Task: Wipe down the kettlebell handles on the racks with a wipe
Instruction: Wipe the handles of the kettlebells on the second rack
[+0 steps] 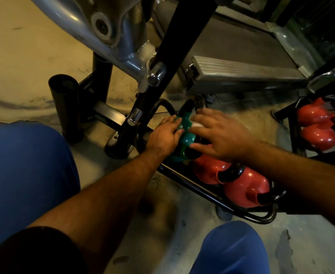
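Green rubber coats the one kettlebell (184, 133) that sits at the far end of the low black rack (192, 186), and both hands are on it. The left hand (165, 135) lies flat against its left side, fingers straight and close together, pressing rather than curling. The right hand (220, 133) is spread over its right side, fingers apart and fairly straight; a small patch of white — the wipe (197, 124) — shows under those fingers, against the green kettlebell, though motion blur hides how it is held. The black handle (190, 104) of the green kettlebell rises just beyond the fingertips.

Counted from the green kettlebell toward the person: two red kettlebells (243, 186) lie in the same rack, touching each other, their black handles pointing right. Well to the right of the green kettlebell a second rack (293, 127) holds two more red kettlebells (320, 125), one against the other.

Left of the green kettlebell a black upright post (158, 80) and a grey machine frame (95, 32) crowd in close, leaving little room on that side. Beyond it lies a grey treadmill deck (241, 68). The near rail of the rack runs between the kettlebells and the person's two blue-clad knees (24, 175), with bare concrete floor (162, 244) open between them.
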